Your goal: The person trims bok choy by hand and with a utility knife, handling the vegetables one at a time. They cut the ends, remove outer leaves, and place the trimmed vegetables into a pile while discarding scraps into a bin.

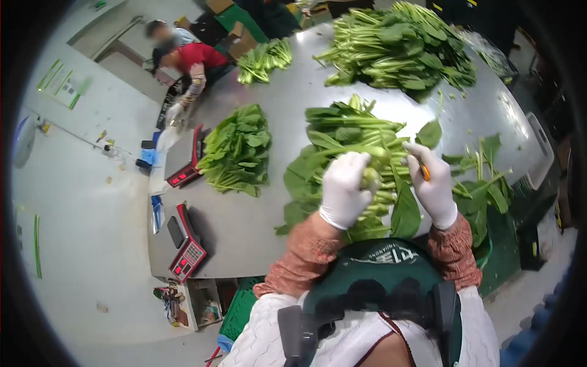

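Observation:
My left hand (347,186), in a white glove, is closed around the pale stem end of a leafy green (373,151) above the pile in front of me. To its right, my gloved right hand (431,183) is closed on a small orange-handled tool (425,173); its working end cannot be made out. A large loose leaf (405,211) hangs between the hands. Beneath them lies a pile of leafy greens (342,131), stems mostly pointing right.
The metal table (287,98) carries a big heap of greens (397,46), a smaller bunch (264,60), another pile (238,150) and trimmed leaves (483,183). Two red scales (188,244) stand at the left. A co-worker in red (199,58) leans over the far left end.

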